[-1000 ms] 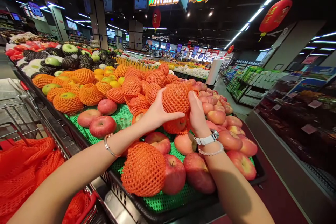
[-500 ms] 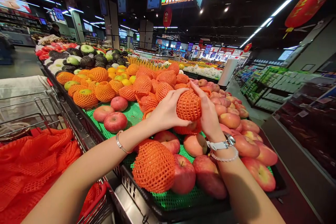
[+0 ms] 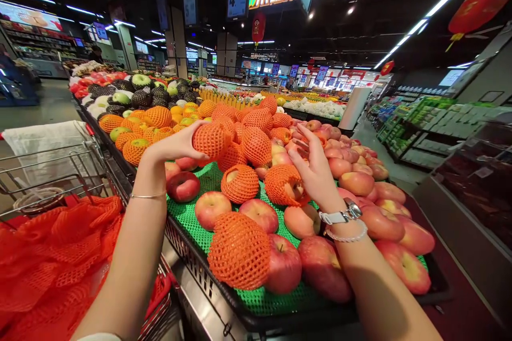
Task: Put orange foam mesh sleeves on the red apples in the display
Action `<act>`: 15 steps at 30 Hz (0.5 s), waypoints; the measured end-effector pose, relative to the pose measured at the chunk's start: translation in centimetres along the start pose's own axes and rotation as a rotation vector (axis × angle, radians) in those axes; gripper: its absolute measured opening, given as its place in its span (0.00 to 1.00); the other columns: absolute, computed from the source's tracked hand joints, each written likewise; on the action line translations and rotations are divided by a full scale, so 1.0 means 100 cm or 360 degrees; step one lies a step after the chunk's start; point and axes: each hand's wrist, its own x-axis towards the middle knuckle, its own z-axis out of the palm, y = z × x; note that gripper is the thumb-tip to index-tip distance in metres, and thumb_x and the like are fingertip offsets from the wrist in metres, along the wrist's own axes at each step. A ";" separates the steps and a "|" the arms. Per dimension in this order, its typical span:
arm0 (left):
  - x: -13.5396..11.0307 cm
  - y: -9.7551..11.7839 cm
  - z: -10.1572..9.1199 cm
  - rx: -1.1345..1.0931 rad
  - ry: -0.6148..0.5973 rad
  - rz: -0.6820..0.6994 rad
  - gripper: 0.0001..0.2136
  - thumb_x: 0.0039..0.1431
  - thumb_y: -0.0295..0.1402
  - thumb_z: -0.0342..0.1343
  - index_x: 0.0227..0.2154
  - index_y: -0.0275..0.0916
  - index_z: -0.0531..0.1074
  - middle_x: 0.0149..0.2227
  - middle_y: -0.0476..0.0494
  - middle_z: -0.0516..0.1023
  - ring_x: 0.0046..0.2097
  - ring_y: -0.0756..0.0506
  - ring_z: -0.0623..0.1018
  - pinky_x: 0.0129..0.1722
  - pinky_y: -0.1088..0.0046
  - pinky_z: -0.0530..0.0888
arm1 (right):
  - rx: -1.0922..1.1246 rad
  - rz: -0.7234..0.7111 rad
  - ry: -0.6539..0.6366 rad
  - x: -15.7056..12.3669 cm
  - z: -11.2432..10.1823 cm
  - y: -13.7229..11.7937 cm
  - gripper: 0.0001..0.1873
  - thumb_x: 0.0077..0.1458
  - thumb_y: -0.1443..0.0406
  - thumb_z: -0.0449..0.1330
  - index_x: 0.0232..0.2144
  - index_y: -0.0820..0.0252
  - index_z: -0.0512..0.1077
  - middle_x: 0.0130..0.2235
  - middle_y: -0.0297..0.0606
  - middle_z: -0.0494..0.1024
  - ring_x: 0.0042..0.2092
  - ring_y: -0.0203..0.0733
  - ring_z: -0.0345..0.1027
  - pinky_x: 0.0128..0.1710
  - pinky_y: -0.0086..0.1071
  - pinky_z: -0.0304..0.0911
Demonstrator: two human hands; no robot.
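An apple in an orange foam net (image 3: 209, 141) is in my left hand (image 3: 176, 146), the fingers over its top and the thumb beneath. It is over the left part of the netted pile. My right hand (image 3: 314, 170) is raised at the right of the pile with its fingers apart, and nothing shows in its grip. Just left of its palm lies another netted apple (image 3: 282, 184), its net open at one end. A netted apple (image 3: 240, 183) sits between the hands on the green mat (image 3: 206, 176). Nearer me are a large netted apple (image 3: 240, 250) and a bare red apple (image 3: 282, 264).
Bare apples (image 3: 352, 181) are heaped along the right side of the black display tray (image 3: 256, 322). A shopping cart (image 3: 52, 160) at the left carries loose red foam nets (image 3: 60, 261). Dark-netted fruit (image 3: 142, 98) lies farther back. Packaged goods (image 3: 430, 128) stand on shelves at the right.
My hands have moved apart. The left hand has gone left with the netted apple that was between both hands; the right hand has come off it, its fingers now spread.
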 end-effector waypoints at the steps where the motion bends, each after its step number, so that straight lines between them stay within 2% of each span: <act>1: -0.001 -0.001 0.002 0.0038 -0.0044 0.0016 0.42 0.40 0.39 0.66 0.60 0.36 0.57 0.58 0.37 0.68 0.60 0.34 0.68 0.62 0.56 0.64 | -0.0029 -0.0021 0.0002 0.000 -0.001 -0.001 0.31 0.63 0.50 0.53 0.63 0.53 0.56 0.65 0.47 0.61 0.66 0.49 0.56 0.66 0.53 0.55; 4: -0.009 0.005 0.004 0.0265 -0.0085 0.0205 0.41 0.42 0.38 0.65 0.60 0.38 0.57 0.58 0.36 0.66 0.60 0.33 0.68 0.61 0.56 0.65 | -0.0102 -0.0091 0.0017 0.001 -0.005 -0.003 0.27 0.62 0.53 0.54 0.61 0.54 0.60 0.62 0.47 0.65 0.62 0.49 0.61 0.63 0.52 0.59; 8: -0.020 0.013 -0.010 0.0910 -0.0148 0.0487 0.36 0.47 0.36 0.63 0.61 0.43 0.59 0.61 0.34 0.63 0.59 0.33 0.68 0.57 0.54 0.68 | -0.0199 -0.0156 -0.0017 0.002 -0.008 -0.008 0.24 0.62 0.57 0.55 0.59 0.56 0.62 0.59 0.47 0.68 0.61 0.49 0.62 0.63 0.51 0.58; 12: -0.021 0.003 -0.024 0.1391 -0.0288 0.0621 0.28 0.52 0.31 0.60 0.58 0.46 0.65 0.60 0.33 0.66 0.58 0.32 0.69 0.55 0.51 0.69 | -0.0244 -0.0213 -0.0079 0.001 -0.006 -0.010 0.23 0.62 0.58 0.55 0.58 0.55 0.64 0.57 0.46 0.69 0.60 0.50 0.63 0.63 0.51 0.58; 15: -0.021 -0.005 -0.022 0.1575 -0.0495 0.0649 0.28 0.53 0.24 0.56 0.58 0.48 0.66 0.60 0.36 0.67 0.58 0.34 0.69 0.52 0.57 0.72 | -0.0213 -0.0231 -0.0143 0.000 -0.005 -0.009 0.23 0.62 0.58 0.55 0.57 0.57 0.64 0.58 0.47 0.69 0.61 0.49 0.62 0.63 0.50 0.58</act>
